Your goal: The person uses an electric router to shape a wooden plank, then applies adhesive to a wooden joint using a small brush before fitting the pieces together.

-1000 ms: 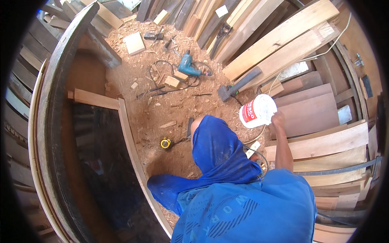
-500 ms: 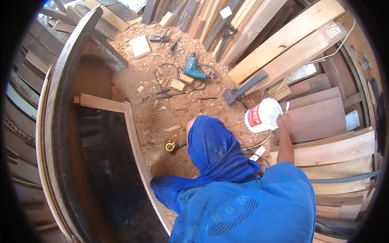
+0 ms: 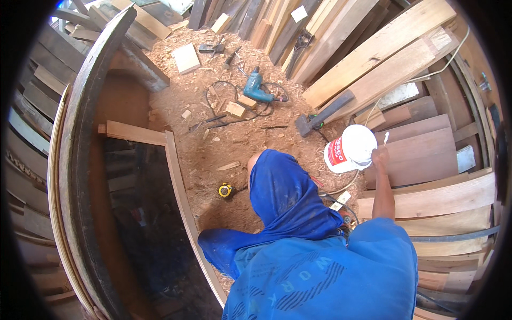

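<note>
My right hand (image 3: 380, 156) is at the right side of a white bucket (image 3: 358, 145) with a red label. Its fingers are closed on a slim white-tipped piece (image 3: 386, 138) that sticks up past them; its kind is too small to make out. Whether the hand also touches the bucket's rim, I cannot tell. The bucket stands upright on the shavings, its white top facing up. Beside it lies a dark-headed hammer (image 3: 320, 118). My left hand is out of view. A wooden frame with a dark panel (image 3: 178, 184) stands at my left.
A teal power drill (image 3: 257, 88), wood blocks (image 3: 235, 110) and a yellow tape measure (image 3: 225, 190) lie on the shaving-covered floor (image 3: 213, 149). Planks (image 3: 373, 58) lean at the far right; boards (image 3: 426, 194) are stacked at right. A pale cord (image 3: 453, 56) runs down toward the bucket.
My right hand has shifted slightly right and away from me, with the slim white-tipped piece. It now overlaps the bucket's edge less. The other things have kept their places.
</note>
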A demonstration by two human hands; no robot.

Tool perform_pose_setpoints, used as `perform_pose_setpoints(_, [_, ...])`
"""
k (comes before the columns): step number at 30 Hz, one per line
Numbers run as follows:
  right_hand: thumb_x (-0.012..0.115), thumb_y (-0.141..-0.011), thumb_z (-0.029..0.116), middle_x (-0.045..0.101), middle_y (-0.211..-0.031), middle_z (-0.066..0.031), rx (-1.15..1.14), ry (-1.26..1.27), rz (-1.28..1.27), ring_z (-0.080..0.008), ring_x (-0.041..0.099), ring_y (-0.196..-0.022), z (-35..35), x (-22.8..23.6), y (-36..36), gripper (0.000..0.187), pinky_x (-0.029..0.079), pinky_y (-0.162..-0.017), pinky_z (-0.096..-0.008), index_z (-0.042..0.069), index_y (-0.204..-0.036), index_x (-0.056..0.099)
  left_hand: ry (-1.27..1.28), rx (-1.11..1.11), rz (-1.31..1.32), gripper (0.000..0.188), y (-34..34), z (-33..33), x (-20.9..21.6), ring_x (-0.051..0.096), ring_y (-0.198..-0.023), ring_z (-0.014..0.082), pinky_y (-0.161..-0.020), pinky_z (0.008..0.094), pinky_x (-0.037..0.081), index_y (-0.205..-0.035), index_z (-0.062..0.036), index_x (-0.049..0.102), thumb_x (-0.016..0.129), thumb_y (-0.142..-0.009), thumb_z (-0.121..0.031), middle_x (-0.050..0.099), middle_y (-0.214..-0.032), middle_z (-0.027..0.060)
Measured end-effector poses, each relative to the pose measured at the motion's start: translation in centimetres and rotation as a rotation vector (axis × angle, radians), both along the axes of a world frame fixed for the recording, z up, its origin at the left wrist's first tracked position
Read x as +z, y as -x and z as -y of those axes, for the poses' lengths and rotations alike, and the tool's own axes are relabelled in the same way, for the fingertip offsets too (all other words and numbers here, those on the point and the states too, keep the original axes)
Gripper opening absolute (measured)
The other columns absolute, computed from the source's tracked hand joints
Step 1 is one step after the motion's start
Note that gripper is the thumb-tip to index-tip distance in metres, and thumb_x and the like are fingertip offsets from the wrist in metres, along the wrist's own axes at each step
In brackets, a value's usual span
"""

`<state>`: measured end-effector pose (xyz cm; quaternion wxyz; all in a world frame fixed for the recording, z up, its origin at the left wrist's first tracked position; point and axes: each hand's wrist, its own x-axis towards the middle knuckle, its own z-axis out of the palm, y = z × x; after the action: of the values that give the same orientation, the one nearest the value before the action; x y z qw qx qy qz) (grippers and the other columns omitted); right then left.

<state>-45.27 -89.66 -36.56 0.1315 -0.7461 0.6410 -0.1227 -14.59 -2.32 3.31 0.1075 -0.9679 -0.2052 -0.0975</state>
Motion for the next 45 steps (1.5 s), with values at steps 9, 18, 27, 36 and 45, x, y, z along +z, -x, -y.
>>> perform_pose_setpoints(9, [0.059, -0.08, 0.02, 0.066, -0.102, -0.0334, 0.021, 0.062, -0.116, -0.0452, 0.065, -0.101, -4.5, 9.0, -10.3, 0.037, 0.051, -0.09, -0.0491, -0.011, -0.1, 0.062, 0.016, -0.022, 0.037, 0.079, 0.3, -0.9, -0.4, 0.055, -0.123, 0.0408, -0.101, 0.0482, 0.043, -0.144, -0.0107, 0.046, 0.05, -0.09, -0.068, 0.057, -0.135, 0.0215])
perform_pose_setpoints(18, [0.063, -0.085, 0.022, 0.068, -0.108, -0.0268, 0.103, -0.062, -0.29, -0.04, 0.067, -0.102, -7.5, 1.7, -14.6, 0.04, 0.053, -0.091, -0.0479, -0.006, -0.114, 0.058, -0.005, -0.032, 0.001, 0.082, -0.2, -0.9, -0.2, 0.054, -0.124, 0.0407, -0.103, 0.0469, 0.042, -0.144, -0.0084, 0.044, 0.05, -0.089, -0.068, 0.055, -0.137, 0.0226])
perform_pose_setpoints(27, [0.06, -0.091, 0.046, 0.064, -0.121, -0.026, -0.025, -0.216, -0.308, -0.0392, 0.061, -0.116, -4.9, 6.6, -8.4, 0.056, 0.048, -0.098, -0.0467, -0.002, -0.121, 0.061, 0.092, -0.059, 0.053, 0.077, 0.1, 1.0, 0.3, 0.052, -0.126, 0.0407, -0.106, 0.0461, 0.039, -0.142, -0.0053, 0.046, 0.052, -0.091, -0.063, 0.054, -0.138, 0.0227])
perform_pose_setpoints(36, [0.051, -0.093, 0.024, 0.064, -0.124, -0.0232, -0.069, -0.572, -0.133, -0.0361, 0.06, -0.119, 3.3, -4.7, -2.8, 0.035, 0.048, -0.1, -0.046, 0.002, -0.116, 0.067, 0.066, -0.051, 0.042, 0.076, 0.0, 1.0, -0.3, 0.052, -0.125, 0.0409, -0.105, 0.0472, 0.04, -0.14, -0.0068, 0.05, 0.055, -0.09, -0.064, 0.055, -0.136, 0.0223])
perform_pose_setpoints(45, [0.052, -0.09, 0.015, 0.065, -0.122, -0.0232, -0.04, -0.37, -0.304, -0.0375, 0.062, -0.116, -0.7, -5.9, -8.3, 0.034, 0.05, -0.097, -0.0451, 0.002, -0.117, 0.068, 0.099, -0.097, 0.018, 0.076, 0.0, 0.1, 0.3, 0.05, -0.127, 0.0417, -0.106, 0.046, 0.038, -0.141, -0.0052, 0.048, 0.055, -0.091, -0.062, 0.053, -0.138, 0.0251])
